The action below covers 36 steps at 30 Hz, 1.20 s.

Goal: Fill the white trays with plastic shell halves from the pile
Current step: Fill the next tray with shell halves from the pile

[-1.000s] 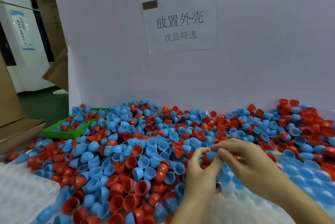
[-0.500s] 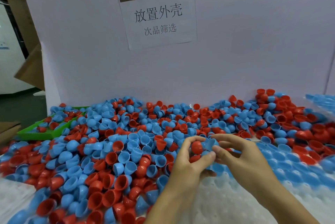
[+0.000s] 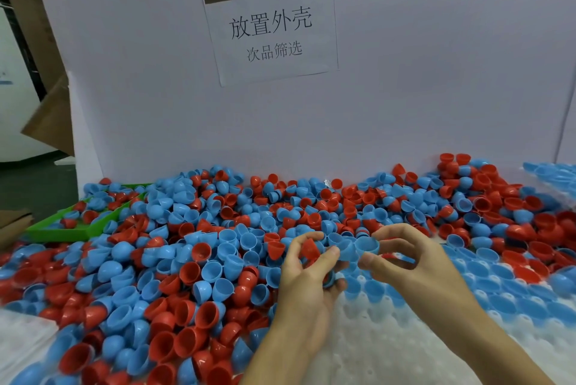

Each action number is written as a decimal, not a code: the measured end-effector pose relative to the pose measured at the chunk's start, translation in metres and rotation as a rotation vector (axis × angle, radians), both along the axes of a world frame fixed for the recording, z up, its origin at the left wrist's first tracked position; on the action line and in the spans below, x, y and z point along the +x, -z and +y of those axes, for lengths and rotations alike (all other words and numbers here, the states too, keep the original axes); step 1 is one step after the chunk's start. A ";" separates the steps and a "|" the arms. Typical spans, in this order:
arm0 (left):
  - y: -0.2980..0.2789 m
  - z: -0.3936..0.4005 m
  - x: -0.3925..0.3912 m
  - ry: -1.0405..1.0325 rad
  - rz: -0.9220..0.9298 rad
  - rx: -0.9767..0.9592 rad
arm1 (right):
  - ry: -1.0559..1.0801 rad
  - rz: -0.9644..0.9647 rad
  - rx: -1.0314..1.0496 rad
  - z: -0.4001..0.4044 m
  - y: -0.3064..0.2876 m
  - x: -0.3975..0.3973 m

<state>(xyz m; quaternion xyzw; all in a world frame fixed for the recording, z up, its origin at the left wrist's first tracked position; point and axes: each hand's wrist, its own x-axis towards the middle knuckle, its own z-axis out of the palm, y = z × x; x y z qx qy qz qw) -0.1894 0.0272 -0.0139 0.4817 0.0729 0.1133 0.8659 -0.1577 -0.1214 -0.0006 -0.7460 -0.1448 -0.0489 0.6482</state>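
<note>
R hand [image 3: 402, 260] pinches a blue shell half [image 3: 367, 247] w/ thumb & finger, other fingers loose. L hand [image 3: 307, 278] curls round a red shell half [image 3: 309, 249], palm up. Both hang over the white tray [image 3: 389, 350] by its left edge. The pile [image 3: 174, 263] sits left & behind, up to the white board [image 3: 405, 88].

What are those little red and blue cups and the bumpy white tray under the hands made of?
Shell halves: thin moulded plastic, smooth and slightly glossy, with soft highlights on their domes. White tray: probably thin formed plastic, faintly translucent, with rows of moulded pockets. The blue shell half in the right hand looks the same.
</note>
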 end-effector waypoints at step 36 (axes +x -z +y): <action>0.000 0.011 -0.002 0.192 -0.066 0.268 | -0.093 -0.318 -0.482 -0.003 -0.012 -0.012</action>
